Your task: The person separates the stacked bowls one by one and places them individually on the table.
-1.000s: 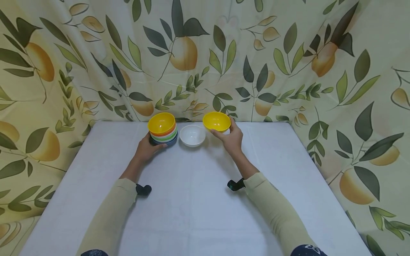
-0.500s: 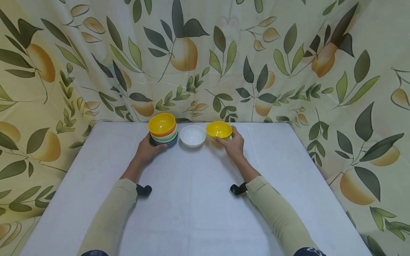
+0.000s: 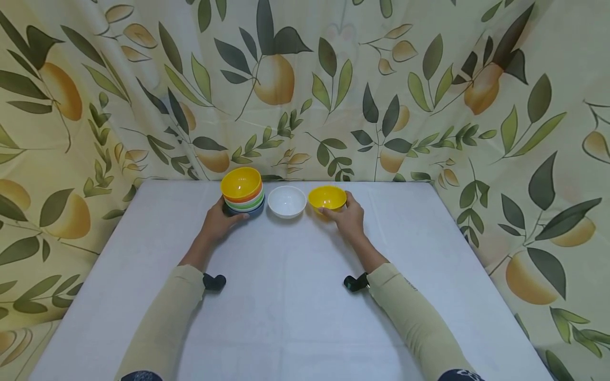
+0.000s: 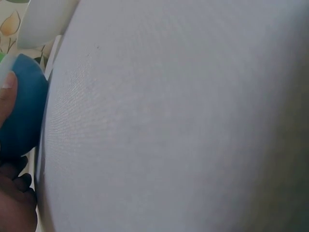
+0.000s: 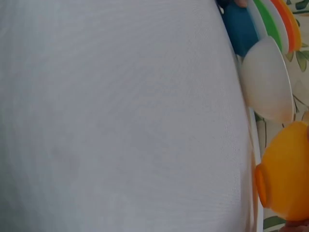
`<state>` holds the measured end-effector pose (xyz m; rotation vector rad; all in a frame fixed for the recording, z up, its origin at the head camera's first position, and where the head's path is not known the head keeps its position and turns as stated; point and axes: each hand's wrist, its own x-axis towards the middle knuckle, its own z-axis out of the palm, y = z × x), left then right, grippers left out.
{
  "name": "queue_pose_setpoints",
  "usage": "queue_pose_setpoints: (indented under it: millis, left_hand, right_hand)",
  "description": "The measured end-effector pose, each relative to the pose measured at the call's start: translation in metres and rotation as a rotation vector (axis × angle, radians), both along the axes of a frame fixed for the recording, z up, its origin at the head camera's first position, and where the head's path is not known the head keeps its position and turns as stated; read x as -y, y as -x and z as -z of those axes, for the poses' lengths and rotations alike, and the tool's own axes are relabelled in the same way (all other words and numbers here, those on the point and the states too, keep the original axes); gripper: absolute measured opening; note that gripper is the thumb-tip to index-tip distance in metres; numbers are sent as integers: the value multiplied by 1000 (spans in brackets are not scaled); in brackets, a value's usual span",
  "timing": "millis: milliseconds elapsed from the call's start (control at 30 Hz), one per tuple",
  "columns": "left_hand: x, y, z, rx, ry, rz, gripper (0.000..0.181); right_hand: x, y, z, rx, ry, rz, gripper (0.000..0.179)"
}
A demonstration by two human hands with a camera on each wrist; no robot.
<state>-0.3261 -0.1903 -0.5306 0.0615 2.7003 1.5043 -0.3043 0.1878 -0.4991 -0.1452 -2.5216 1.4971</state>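
A stack of nested bowls [image 3: 241, 185] stands at the back left of the table, yellow on top, then orange, white and green bands, with a blue bowl [image 4: 30, 104] at the bottom. My left hand [image 3: 218, 221] grips that blue bowl, its thumb across the front. Just right of the stack sits a white bowl [image 3: 287, 202], upright. Beside it, a single yellow bowl [image 3: 327, 197] is held upright by my right hand [image 3: 350, 218], thumb at the near side and fingers around the right. Whether its foot [image 5: 261, 185] touches the table cannot be told.
A white cloth covers the table [image 3: 286, 296], and the bowls are close to its back edge. Behind hangs a curtain [image 3: 333, 79] printed with fruit and leaves. Dark wrist-worn cameras [image 3: 356, 283] stick out inward from both sleeves.
My right hand has lowered the yellow bowl and shifted it slightly right, beside the white bowl. The left hand and the stack have stayed in place.
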Motion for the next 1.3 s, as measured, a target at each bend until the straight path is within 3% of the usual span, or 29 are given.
queue_pose_setpoints:
  millis: [133,400,900,1000,1167,1300]
  left_hand:
    - [0,0,-1,-6,0,11,109]
    - [-1,-2,-5,0,-7,6,108]
    - [-3,-1,-7,14,-5,1,109]
    - [-3,0,-6,17,-2,1,109]
    - [-3,-1,-5,19,0,3,109]
    - [-2,-3,-6,20,1,-4,109]
  right_hand:
    - [-2,-1,0,15,-32,8,99]
    - [-5,-5,2,23,-70,15,79]
    - [-5,-9,-2,56,-78,33,82]
    - [-6,-10,-4,74,-91,34,90]
    - [-2,-11,-9,125,-145,65,121]
    - [5,-10,-17,96,-181,58,126]
